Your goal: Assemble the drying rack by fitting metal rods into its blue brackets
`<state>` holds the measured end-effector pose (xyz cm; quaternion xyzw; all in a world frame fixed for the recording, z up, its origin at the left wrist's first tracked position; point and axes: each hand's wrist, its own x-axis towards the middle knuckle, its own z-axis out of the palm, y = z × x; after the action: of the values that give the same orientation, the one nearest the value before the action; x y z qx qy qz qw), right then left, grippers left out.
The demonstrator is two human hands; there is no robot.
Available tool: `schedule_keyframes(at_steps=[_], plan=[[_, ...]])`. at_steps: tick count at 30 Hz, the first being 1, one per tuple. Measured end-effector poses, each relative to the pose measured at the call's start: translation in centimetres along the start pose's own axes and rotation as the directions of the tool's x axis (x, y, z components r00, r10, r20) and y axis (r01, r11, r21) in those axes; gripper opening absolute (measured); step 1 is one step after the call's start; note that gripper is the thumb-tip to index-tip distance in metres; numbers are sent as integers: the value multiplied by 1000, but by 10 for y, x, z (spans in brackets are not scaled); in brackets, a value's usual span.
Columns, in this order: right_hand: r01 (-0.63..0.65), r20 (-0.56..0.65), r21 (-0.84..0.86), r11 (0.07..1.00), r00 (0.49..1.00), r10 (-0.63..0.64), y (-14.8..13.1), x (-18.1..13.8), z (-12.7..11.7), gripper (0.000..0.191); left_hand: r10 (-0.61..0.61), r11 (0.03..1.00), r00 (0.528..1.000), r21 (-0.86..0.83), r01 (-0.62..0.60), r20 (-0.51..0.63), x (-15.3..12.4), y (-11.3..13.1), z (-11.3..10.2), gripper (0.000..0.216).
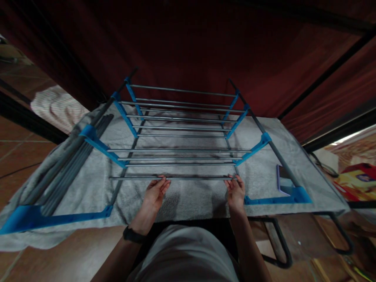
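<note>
A thin grey metal rod (196, 178) lies crosswise in front of me, held in both hands. My left hand (155, 192) pinches it left of its middle; my right hand (235, 192) grips it close to its right end. Beyond the rod stands a partly assembled rack (179, 127) of grey tubes and blue plastic brackets, with several rods spanning its tiers. The nearest blue brackets, left (67, 219) and right (277, 200), have no rod between them. The rod's left end reaches over the lower left tube of the frame.
A pale grey blanket (194, 199) covers the table. Several loose grey tubes (78, 164) lie along the left side. A phone in a purple case (282, 181) rests by the right bracket. Dark red fabric (188, 47) hangs behind; a red and yellow package (357, 182) is at far right.
</note>
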<state>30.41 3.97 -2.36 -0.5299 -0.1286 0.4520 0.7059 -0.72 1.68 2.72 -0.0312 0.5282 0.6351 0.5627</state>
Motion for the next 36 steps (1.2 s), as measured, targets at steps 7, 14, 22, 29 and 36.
schedule_keyframes(at_steps=[7,14,22,29,36], plan=[[-1,-18,8,1000,1000,1,1,1,1,42,-9,1000,998,-11,10,59,4,-10,-8,18],[-29,10,40,999,1000,29,1,2,3,41,-19,999,997,-31,22,72,5,-12,-9,16],[-23,50,36,999,999,21,5,1,4,50,-56,998,996,-21,57,72,0,-9,-5,19],[-25,40,31,999,999,24,4,1,5,56,-78,997,996,-8,79,49,-3,-9,-1,21],[-25,54,-4,1000,998,25,7,-1,7,44,-101,995,995,13,101,11,-2,-11,0,18]])
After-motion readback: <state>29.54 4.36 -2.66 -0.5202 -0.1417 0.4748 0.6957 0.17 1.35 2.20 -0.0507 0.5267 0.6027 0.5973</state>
